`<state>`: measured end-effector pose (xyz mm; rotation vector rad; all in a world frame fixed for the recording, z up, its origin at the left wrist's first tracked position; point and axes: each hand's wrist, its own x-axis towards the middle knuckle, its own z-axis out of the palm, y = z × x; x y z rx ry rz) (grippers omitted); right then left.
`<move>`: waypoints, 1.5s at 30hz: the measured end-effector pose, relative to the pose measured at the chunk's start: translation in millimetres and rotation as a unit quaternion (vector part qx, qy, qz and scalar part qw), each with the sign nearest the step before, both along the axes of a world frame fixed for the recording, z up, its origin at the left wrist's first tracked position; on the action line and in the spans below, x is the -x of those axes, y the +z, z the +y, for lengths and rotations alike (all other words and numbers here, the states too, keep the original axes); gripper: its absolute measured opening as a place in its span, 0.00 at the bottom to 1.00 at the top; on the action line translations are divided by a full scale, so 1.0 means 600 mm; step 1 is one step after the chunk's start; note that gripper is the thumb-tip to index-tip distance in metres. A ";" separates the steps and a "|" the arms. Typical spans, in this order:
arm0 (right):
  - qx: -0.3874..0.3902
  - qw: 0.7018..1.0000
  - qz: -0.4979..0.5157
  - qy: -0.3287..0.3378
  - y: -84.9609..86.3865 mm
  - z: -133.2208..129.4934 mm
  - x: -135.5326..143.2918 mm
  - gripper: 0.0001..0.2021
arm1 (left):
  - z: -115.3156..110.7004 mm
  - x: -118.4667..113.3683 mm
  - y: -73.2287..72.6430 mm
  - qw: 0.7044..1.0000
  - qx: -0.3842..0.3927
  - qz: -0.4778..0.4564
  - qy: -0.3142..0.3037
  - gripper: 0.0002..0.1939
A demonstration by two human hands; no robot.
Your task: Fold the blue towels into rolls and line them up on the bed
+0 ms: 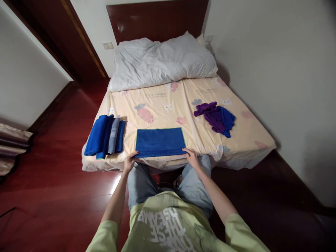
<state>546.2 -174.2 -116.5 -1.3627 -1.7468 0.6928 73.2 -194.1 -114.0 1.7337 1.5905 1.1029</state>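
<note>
A blue towel (160, 140) with a thin green edge lies spread flat at the front of the bed. Its near edge is turned over in a narrow strip. At the near left corner, my left hand (130, 160) pinches the folded edge. My right hand (192, 156) grips the same edge at the near right corner, fingers on top. Left of the towel lie several rolled or folded towels (105, 136), blue ones and a grey one, side by side. On the right is a crumpled heap of purple cloth (214, 115) and blue cloth (228, 120).
The bed (162, 105) has a pale yellow sheet printed with carrots and rabbits. A bunched white quilt (165, 63) lies against the dark headboard (157, 21). White walls (275, 63) stand around, and a dark red floor (60, 168) runs along the left.
</note>
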 end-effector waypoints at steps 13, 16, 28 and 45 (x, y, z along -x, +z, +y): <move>0.090 0.988 0.103 -0.077 0.000 0.041 0.001 0.17 | 0.021 -0.006 0.028 0.994 0.056 0.009 0.089 0.17; 0.102 0.984 0.111 -0.096 0.002 0.056 0.003 0.20 | 0.034 -0.010 0.035 0.992 0.063 0.009 0.112 0.16; 0.105 0.981 0.033 -0.161 -0.009 0.078 0.020 0.19 | 0.070 -0.021 0.058 0.983 0.091 0.013 0.158 0.12; 0.165 0.962 -0.066 -0.209 0.007 0.097 0.026 0.14 | 0.108 -0.021 0.044 0.963 0.129 0.085 0.219 0.14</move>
